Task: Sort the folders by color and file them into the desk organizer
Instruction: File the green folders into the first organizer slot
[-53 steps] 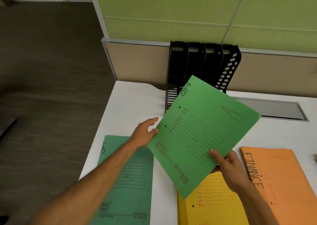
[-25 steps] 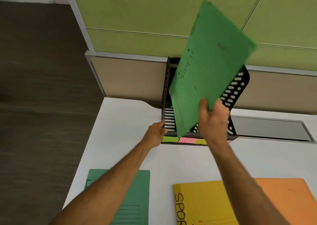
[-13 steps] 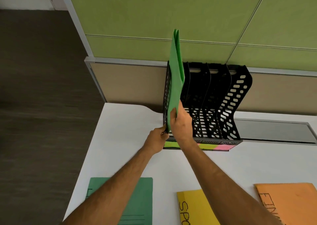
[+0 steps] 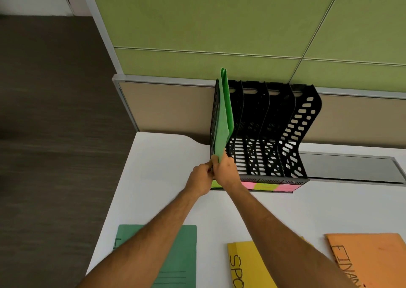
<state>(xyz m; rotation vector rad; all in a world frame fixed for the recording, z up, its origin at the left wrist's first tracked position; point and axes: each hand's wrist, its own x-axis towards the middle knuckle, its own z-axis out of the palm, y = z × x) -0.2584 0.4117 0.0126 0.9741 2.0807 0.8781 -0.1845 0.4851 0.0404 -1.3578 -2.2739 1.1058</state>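
Far left, dark wood-grain floor [image 4: 55,134] runs beside the white counter [image 4: 158,178]. On the counter's near edge lies a flat dark green paper folder [image 4: 182,254] with ruled lines printed on it, partly hidden under the left forearm. The left hand [image 4: 198,179] rests at the front left corner of the black perforated plastic desk organizer [image 4: 292,134], its fingers curled against that corner; whether they actually pinch anything I cannot tell. Just beside it, touching, the right hand [image 4: 226,171] has its fingers clenched on the lower edge of a bright green paper folder [image 4: 224,120]. That folder stands upright and edge-on, thin and slightly bowed, seated in the organizer's leftmost slot, its top poking above the divider. The three slots to its right show only black lattice. A strip of green, pink and yellow labels [image 4: 268,186] lines the organizer's front base. Farther right, a yellow paper folder [image 4: 248,263] with black handwritten letters lies flat on the near side of the counter, then an orange paper folder [image 4: 373,257], also hand-lettered. Behind everything rises a green fabric partition wall [image 4: 219,24].
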